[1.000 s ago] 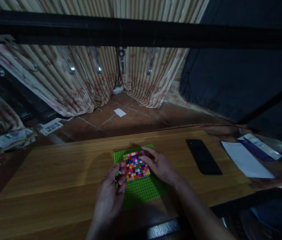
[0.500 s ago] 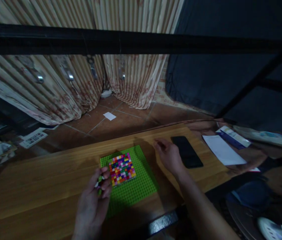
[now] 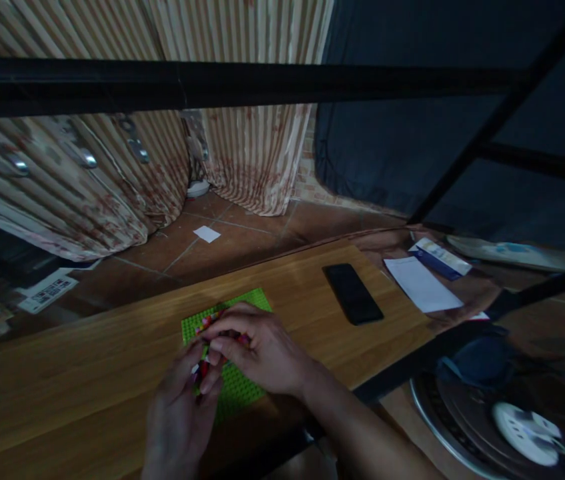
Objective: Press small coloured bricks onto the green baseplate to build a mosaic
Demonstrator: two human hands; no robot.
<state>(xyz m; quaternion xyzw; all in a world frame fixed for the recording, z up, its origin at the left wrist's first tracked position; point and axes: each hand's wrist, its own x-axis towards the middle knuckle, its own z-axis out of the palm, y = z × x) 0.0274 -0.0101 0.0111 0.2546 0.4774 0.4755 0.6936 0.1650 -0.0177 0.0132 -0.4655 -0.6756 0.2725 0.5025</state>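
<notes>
A green studded baseplate [image 3: 242, 390] lies on the wooden bench, with a patch of small multicoloured bricks [image 3: 207, 321] on it, mostly covered by my hands. My left hand [image 3: 185, 387] is curled at the plate's left edge around several loose small bricks [image 3: 204, 367]; white, green and dark red ones show between the fingers. Over the plate, my right hand [image 3: 257, 347] reaches across to the left, its thumb and fingertips closed together at the bricks in my left hand. Whether a brick sits in that pinch is hidden.
A black phone [image 3: 353, 293] lies on the wooden bench [image 3: 87, 360], right of the plate. White paper [image 3: 422, 285] and a blue-and-white packet [image 3: 441, 258] lie past the bench's right end. A dark metal bar [image 3: 242, 83] crosses in front. Lower right stands a round stool with a white power strip [image 3: 525, 433].
My right hand has moved left from beside the phone to the bricks in my left hand, covering much of the brick patch. The whole view has shifted a little to the right.
</notes>
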